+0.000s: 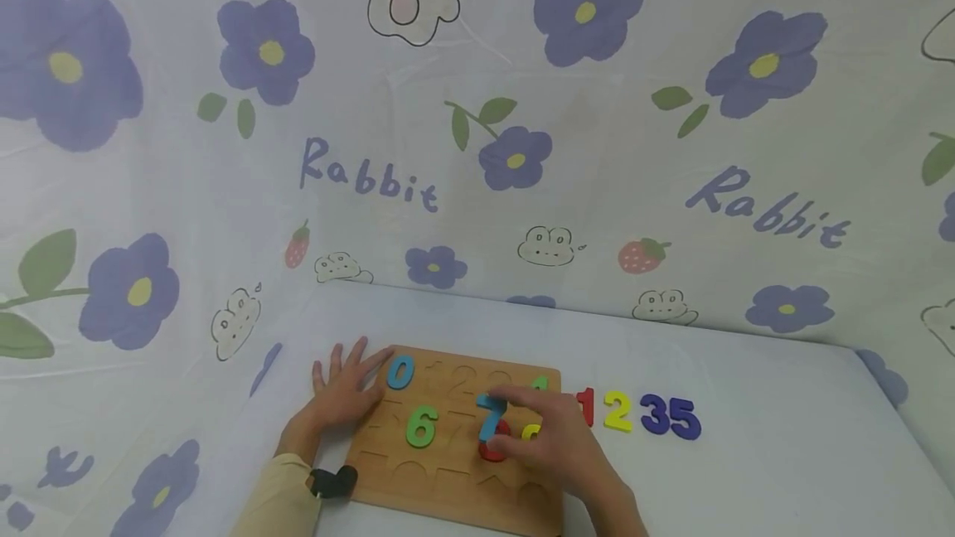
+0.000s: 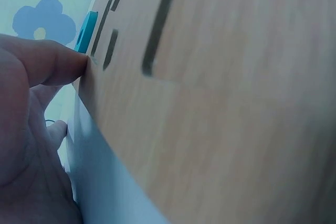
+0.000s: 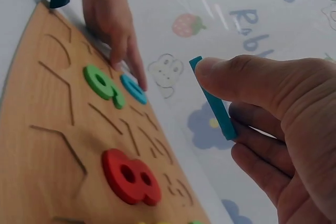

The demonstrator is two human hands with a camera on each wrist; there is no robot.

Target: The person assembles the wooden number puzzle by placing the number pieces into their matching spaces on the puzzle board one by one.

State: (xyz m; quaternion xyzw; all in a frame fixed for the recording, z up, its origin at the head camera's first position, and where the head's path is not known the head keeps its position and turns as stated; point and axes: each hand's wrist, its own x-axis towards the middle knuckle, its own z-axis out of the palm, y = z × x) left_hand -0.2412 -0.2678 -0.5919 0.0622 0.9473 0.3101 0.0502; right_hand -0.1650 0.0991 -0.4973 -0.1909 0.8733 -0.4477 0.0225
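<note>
My right hand (image 1: 555, 442) pinches a blue number 7 (image 1: 490, 417) between thumb and fingers, held above the wooden puzzle board (image 1: 448, 487). In the right wrist view the 7 (image 3: 214, 100) shows edge-on. Below it on the board lies a red number 8 (image 3: 131, 177), partly covered in the head view. My left hand (image 1: 343, 392) rests at the board's left edge, fingers spread and straight, thumb touching the edge. Close by it sits a blue 0 (image 1: 400, 372). A green 6 (image 1: 421, 426) is in the middle row. A green 4 (image 1: 539, 384) and a yellow piece (image 1: 531, 432) are partly hidden behind my right hand.
Right of the board, a red 1 (image 1: 586, 408), a yellow 2 (image 1: 618, 411), a dark blue 3 (image 1: 655, 414) and a dark blue 5 (image 1: 685, 419) lie in a row on the white table (image 1: 783, 454). A patterned cloth (image 1: 477, 222) hangs behind.
</note>
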